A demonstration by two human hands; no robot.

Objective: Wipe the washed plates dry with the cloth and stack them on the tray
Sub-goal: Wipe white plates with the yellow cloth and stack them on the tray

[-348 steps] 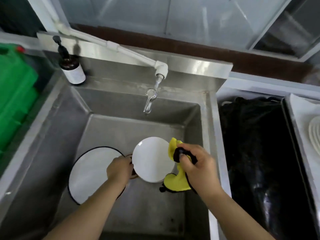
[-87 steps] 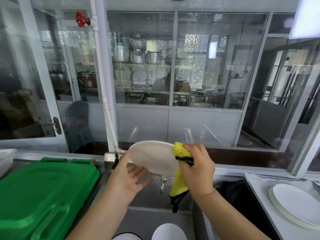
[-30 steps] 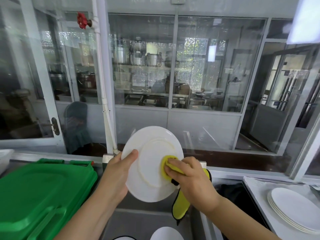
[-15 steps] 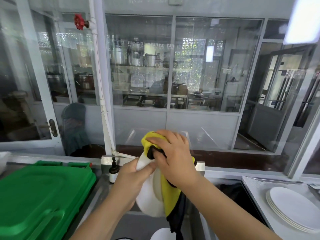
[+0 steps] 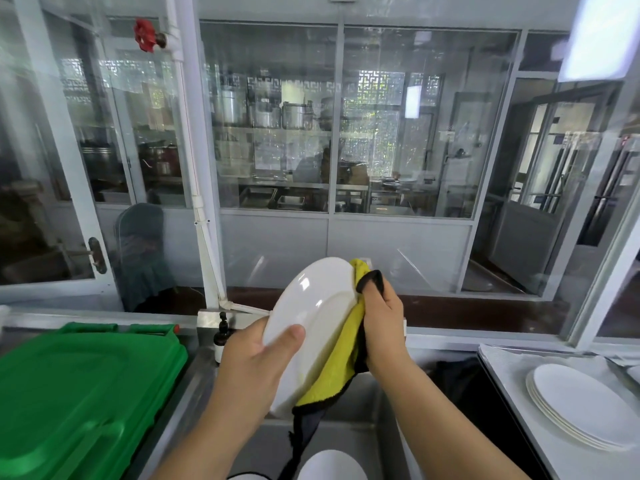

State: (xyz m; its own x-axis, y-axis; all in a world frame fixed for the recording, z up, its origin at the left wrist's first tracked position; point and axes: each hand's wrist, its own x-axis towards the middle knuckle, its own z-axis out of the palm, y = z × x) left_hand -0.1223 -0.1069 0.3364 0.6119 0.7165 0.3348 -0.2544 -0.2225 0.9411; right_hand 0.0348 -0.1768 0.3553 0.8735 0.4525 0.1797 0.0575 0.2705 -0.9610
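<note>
I've got the plate (image 5: pixel 311 327) up in front of me over the sink (image 5: pixel 346 434), tilted on edge, long axis running 7 to 1 o'clock. My left hand (image 5: pixel 256 368) grips its lower left rim, thumb curled over the face, fingers behind where I can't see them. My right hand (image 5: pixel 382 323) is at 3 o'clock of the plate, curled round the yellow cloth (image 5: pixel 337 362) and pressing it vs. the plate's right edge and back; the cloth tail hangs down at 6.

The stack of dry plates (image 5: pixel 581 403) sits on the tray (image 5: pixel 502 362) at 4 o'clock, well apart from the plate, past my right forearm. So the right hand is nearer the stack, but it's busy w/ the cloth. I reckon wiping isn't done yet. Between plate and tray: something dark in the next basin (image 5: pixel 460 386), low, prob. no obstacle.

Another white plate (image 5: pixel 330 465) waits below at 6. Green lid (image 5: pixel 79 393) at 8, soap bottle (image 5: pixel 221 341) just left of my left hand.
</note>
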